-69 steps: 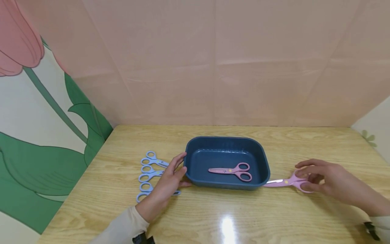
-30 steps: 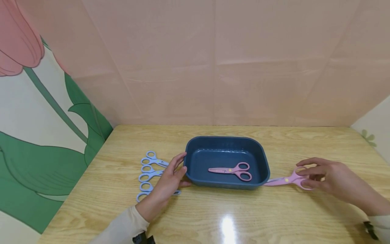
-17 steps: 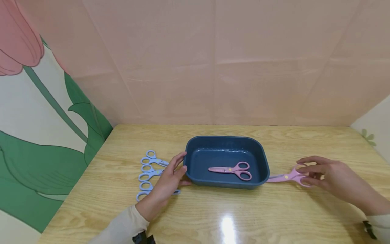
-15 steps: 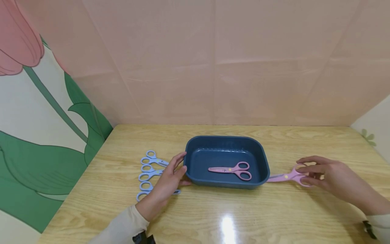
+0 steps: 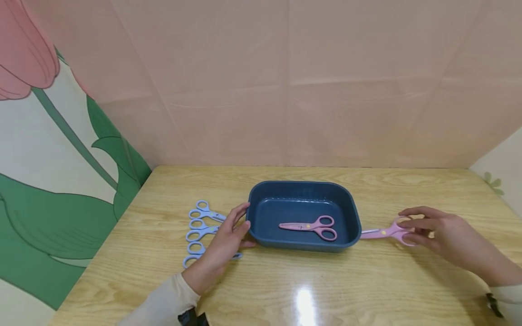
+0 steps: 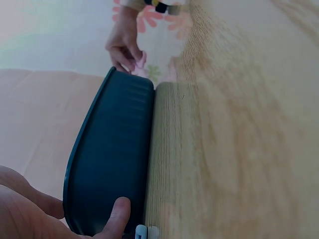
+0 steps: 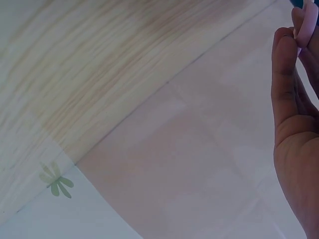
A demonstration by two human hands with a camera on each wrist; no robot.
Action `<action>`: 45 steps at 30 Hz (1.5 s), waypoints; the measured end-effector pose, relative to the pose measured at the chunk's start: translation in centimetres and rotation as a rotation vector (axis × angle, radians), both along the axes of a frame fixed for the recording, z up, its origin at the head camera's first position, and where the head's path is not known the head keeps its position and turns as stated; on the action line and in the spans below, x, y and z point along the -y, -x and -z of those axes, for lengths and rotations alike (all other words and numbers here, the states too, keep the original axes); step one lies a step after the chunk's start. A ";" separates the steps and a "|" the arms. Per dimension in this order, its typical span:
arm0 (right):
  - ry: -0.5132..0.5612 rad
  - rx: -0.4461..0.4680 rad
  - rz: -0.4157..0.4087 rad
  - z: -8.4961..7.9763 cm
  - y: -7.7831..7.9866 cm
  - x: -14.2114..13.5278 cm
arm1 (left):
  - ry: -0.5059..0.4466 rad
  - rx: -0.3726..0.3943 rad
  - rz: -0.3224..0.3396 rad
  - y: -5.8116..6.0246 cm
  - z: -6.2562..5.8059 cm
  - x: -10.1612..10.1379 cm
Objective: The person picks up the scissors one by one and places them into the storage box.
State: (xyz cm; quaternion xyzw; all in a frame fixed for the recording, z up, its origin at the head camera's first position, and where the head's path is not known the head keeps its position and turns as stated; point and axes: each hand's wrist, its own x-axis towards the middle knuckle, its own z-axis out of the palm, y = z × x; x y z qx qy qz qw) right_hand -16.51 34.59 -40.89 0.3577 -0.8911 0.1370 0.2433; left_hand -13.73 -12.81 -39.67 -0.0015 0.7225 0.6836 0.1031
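Note:
A dark blue rectangular bin (image 5: 307, 246) stands on the table, with pink scissors (image 5: 308, 226) lying flat on its floor. My left hand (image 5: 224, 242) grips the bin's left end, fingers and thumb on its rim and side. To the right, my right hand (image 5: 442, 235) pinches the handle loops of a second pair of pink scissors (image 5: 383, 232). Their blades point left at the bin's right wall, and the tip is hidden there. In the right wrist view only a bit of the pink handle (image 7: 307, 25) shows between the fingers.
Several light blue scissors (image 5: 199, 230) lie in a column left of the bin, partly covered by my left hand and wrist. A pink-beige sheet (image 5: 285, 90) rises behind the wooden table's back edge. A tulip-patterned panel (image 5: 53, 213) stands on the left.
My right hand has shifted slightly up in the view, and the scissors in it have moved up and a little right. The left hand and bin stay put.

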 end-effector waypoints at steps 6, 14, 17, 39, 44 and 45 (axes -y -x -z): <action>-0.004 -0.008 0.014 0.0 0.0 -0.1 | 0.003 0.001 -0.001 0.0 0.0 0.0; -0.002 0.002 0.068 0.0 0.0 -0.3 | 0.009 0.004 0.000 0.2 0.1 -0.1; -0.005 0.015 0.095 -0.1 0.0 -0.4 | 0.009 0.004 -0.004 0.1 0.1 -0.1; -0.009 0.059 0.249 -1.2 -0.2 -0.8 | 0.001 -0.005 -0.003 0.0 0.0 0.0; 0.012 0.082 0.298 -1.4 -0.4 -0.8 | 0.004 -0.002 -0.003 -0.1 -0.1 0.0; 0.013 0.080 0.305 -1.4 -0.4 -0.9 | 0.006 -0.001 -0.003 -0.1 -0.1 0.0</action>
